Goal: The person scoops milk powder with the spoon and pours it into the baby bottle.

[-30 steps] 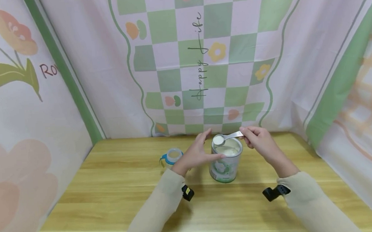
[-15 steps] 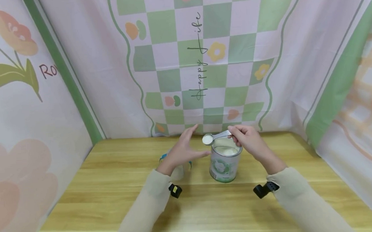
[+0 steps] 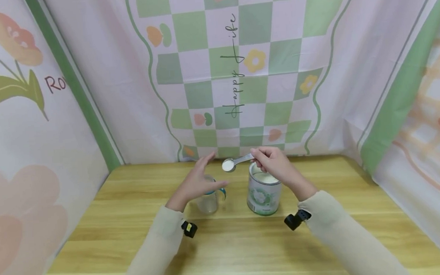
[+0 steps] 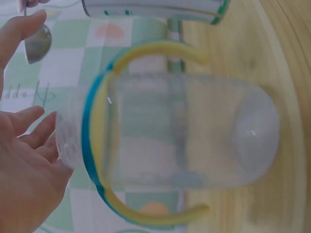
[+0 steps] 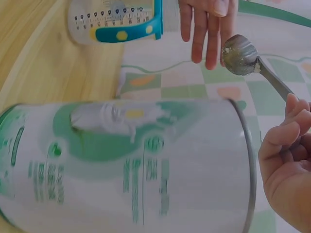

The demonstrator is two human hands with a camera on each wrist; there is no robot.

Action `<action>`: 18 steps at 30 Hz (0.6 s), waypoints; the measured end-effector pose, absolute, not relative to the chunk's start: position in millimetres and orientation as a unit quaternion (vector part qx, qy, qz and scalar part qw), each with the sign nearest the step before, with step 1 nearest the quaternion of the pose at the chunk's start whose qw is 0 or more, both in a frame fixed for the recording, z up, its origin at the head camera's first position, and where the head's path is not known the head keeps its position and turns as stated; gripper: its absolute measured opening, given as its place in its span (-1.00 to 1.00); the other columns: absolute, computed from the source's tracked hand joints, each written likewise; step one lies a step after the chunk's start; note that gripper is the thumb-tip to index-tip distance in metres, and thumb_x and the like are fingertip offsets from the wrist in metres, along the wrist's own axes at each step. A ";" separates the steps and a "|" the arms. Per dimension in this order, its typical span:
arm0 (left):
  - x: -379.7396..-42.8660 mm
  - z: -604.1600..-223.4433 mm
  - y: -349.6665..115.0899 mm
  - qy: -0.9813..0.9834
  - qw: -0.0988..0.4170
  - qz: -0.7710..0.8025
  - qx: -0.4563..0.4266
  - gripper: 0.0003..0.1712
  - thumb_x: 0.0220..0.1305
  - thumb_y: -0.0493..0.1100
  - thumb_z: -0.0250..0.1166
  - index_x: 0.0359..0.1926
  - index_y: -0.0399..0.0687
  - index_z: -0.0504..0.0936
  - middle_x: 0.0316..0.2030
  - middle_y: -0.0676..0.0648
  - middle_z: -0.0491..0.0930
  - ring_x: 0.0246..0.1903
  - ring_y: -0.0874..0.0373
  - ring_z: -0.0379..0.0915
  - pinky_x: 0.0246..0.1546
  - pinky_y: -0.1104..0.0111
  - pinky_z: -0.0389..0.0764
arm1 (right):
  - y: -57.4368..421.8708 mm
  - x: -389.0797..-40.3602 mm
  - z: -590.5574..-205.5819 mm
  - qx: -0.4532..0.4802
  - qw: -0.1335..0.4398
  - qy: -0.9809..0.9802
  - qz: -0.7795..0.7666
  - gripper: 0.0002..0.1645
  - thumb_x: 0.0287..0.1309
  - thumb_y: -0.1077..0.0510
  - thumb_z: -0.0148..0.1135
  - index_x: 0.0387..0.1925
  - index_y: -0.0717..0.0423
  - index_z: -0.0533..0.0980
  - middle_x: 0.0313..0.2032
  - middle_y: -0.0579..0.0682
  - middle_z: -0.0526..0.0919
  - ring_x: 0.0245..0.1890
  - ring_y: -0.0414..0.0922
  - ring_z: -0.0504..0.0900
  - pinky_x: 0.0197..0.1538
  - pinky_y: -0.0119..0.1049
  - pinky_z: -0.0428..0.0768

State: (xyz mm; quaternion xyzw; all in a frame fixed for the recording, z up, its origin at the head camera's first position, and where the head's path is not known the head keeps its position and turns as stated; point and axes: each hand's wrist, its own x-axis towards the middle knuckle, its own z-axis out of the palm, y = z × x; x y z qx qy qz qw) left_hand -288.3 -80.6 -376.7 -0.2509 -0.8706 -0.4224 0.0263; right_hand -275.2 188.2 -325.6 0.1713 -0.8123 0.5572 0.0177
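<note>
My right hand (image 3: 275,164) pinches the handle of a metal measuring spoon (image 3: 228,165) heaped with white powder. The spoon is level, in the air left of an open can (image 3: 265,196) of milk powder, near my left hand (image 3: 195,183). That hand has its fingers and thumb spread around the neck of a clear baby bottle (image 4: 209,131); I cannot tell whether they touch it. The bottle stands upright with its mouth uncovered. Blue and yellow handles (image 5: 124,33) sit on its sides, and printed measuring marks show in the right wrist view.
Both containers stand on a wooden table (image 3: 241,252), the can to the right of the bottle. Behind the table hangs a checked green and white cloth (image 3: 255,90). A small black camera (image 3: 189,229) is strapped on the left wrist, another (image 3: 295,220) on the right.
The filled spoon has travelled left in my right hand, from above the can to beside the bottle. My left hand has left the can's rim and moved left to the bottle's top.
</note>
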 end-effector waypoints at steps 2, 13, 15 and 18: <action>-287.9 -379.9 -86.9 -0.869 0.018 -0.429 -0.244 0.21 0.08 0.24 0.52 0.59 0.06 0.04 0.49 -0.04 0.15 0.44 -0.04 0.07 0.37 -0.06 0.18 | 182.8 -276.8 -324.4 0.174 0.018 -0.814 0.554 -0.53 0.52 -0.05 0.05 -0.37 0.26 0.52 -0.50 0.09 0.50 -0.57 -0.23 0.37 -0.45 -0.39 0.40; -286.5 -400.2 -109.0 -0.864 0.007 -0.448 -0.230 0.15 0.03 0.18 0.57 0.53 -0.03 0.18 0.43 -0.07 0.29 0.41 -0.09 0.16 0.34 -0.11 0.23 | 155.3 -281.2 -320.8 0.206 0.021 -0.826 0.524 -0.57 0.52 0.01 0.04 -0.42 0.19 0.55 -0.51 0.04 0.54 -0.58 -0.10 0.42 -0.43 -0.28 0.50; -287.8 -404.2 -110.6 -0.858 0.005 -0.460 -0.231 0.10 0.01 0.15 0.59 0.49 -0.01 0.26 0.39 -0.05 0.34 0.38 -0.08 0.21 0.32 -0.10 0.26 | 151.3 -281.9 -321.7 0.214 0.024 -0.830 0.515 -0.57 0.52 0.00 0.05 -0.43 0.17 0.55 -0.54 0.02 0.53 -0.62 -0.13 0.36 -0.49 -0.31 0.44; -289.6 -410.4 -112.6 -0.853 0.000 -0.470 -0.225 -0.01 -0.02 0.12 0.62 0.42 0.07 0.39 0.30 0.02 0.44 0.30 0.00 0.31 0.28 -0.03 0.34 | 146.8 -283.8 -324.5 0.234 0.030 -0.836 0.495 -0.54 0.52 -0.03 0.04 -0.48 0.13 0.53 -0.60 -0.01 0.46 -0.68 -0.17 0.26 -0.58 -0.34 0.32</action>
